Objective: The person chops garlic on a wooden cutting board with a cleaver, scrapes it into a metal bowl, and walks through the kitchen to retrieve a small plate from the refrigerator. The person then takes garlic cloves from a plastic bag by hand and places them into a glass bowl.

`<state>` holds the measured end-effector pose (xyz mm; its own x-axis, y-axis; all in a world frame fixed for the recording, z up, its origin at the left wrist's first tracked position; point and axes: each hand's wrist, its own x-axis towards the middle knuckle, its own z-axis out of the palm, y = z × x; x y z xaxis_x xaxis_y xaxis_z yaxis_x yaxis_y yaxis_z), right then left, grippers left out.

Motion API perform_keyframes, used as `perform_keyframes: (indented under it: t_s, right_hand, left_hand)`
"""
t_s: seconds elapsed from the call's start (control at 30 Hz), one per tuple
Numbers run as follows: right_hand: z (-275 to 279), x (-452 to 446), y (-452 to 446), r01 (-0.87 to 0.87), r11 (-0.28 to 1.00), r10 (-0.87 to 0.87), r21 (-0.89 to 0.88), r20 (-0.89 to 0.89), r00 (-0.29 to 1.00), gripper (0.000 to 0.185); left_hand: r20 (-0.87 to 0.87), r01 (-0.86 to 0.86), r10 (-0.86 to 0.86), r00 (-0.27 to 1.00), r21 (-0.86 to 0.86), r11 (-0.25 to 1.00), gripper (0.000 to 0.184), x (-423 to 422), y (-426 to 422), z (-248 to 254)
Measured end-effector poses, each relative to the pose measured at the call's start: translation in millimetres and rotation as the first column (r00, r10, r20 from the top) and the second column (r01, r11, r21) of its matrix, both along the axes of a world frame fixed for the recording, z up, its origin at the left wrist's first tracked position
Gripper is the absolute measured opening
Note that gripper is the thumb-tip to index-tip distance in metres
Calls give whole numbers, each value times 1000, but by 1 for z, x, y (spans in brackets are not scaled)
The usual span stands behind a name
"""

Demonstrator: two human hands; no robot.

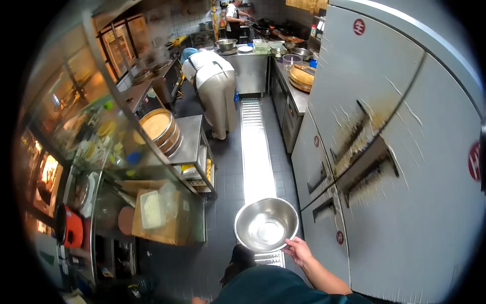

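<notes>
Gripped at its near right rim, a wide stainless steel mixing bowl (pixel 253 223) hangs in front of me above the floor drain. My right hand (pixel 297 251) is closed on that rim, with the thumb over the edge and the fingers beneath it partly hidden. The bowl's inside is shiny and I see nothing in it. Only a sliver of skin, perhaps my left hand (pixel 199 300), shows at the bottom edge; its fingers are out of sight.
Grey refrigerator doors (pixel 374 152) line the right. A person (pixel 210 76) bends over ahead on the left; another person (pixel 235 20) stands at the far stoves. On the left are a steel table (pixel 188 133) with a round wooden tub (pixel 158 129) and a cardboard box (pixel 179 218).
</notes>
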<state>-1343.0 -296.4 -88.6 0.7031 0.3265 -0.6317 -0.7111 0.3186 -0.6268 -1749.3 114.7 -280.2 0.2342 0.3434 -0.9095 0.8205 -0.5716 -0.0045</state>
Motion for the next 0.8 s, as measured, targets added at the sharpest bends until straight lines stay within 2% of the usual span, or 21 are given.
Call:
perform_keyframes:
  t_s: [0.1,0.2,0.23,0.27,0.3,0.33,0.37,0.43,0.5,0.57,0.63,0.7,0.77,0.8]
  right_hand:
    - [3,76,42,65,998,-65,-12,-13,998,14]
    - [24,149,80,141,990,-141,-20,-6,990,18]
    - [33,172,93,165,986,-165,-33,-5,986,18]
    - [49,198,107,193,980,-193,-46,-7,981,14]
    - [63,222,120,220,974,-221,-54,-9,975,12]
    - [60,246,125,230,972,-230,-37,-4,973,13]
    - [65,270,133,256,966,-256,-20,15,967,14]
    - [74,318,147,281,960,-281,13,42,959,17]
    - [83,367,157,317,947,-320,48,65,945,20]
    - [81,415,164,352,932,-358,81,85,930,22]
    - [82,469,170,377,918,-389,120,95,916,24]
    - [71,530,170,392,902,-412,180,93,906,25]
    - [59,596,167,409,879,-443,244,107,890,27]
    - [68,630,170,427,869,-462,250,101,881,27]
  left_hand:
    - [91,191,-186,978,-55,980,49,116,38,-7]
    - [229,425,-410,883,-16,905,47,275,94,-9]
    - [213,388,-381,900,9,922,44,340,112,-17]
    - [313,361,-355,881,41,932,44,417,119,23]
    - [455,374,-387,802,124,919,41,479,141,10]
    - [649,288,-390,653,263,921,39,543,151,16]
    - [693,317,-402,599,256,913,33,615,155,59]
    - [818,221,-329,472,251,942,27,734,153,125]
    - [909,152,-199,367,152,977,25,829,143,175]
    - [896,242,-408,175,363,900,21,891,143,170]
    - [824,293,-561,81,518,803,18,946,136,176]
    - [734,336,-670,107,608,720,15,976,120,180]
    - [917,337,-396,-53,389,857,13,986,131,118]
    - [861,415,-509,5,461,784,14,983,141,103]
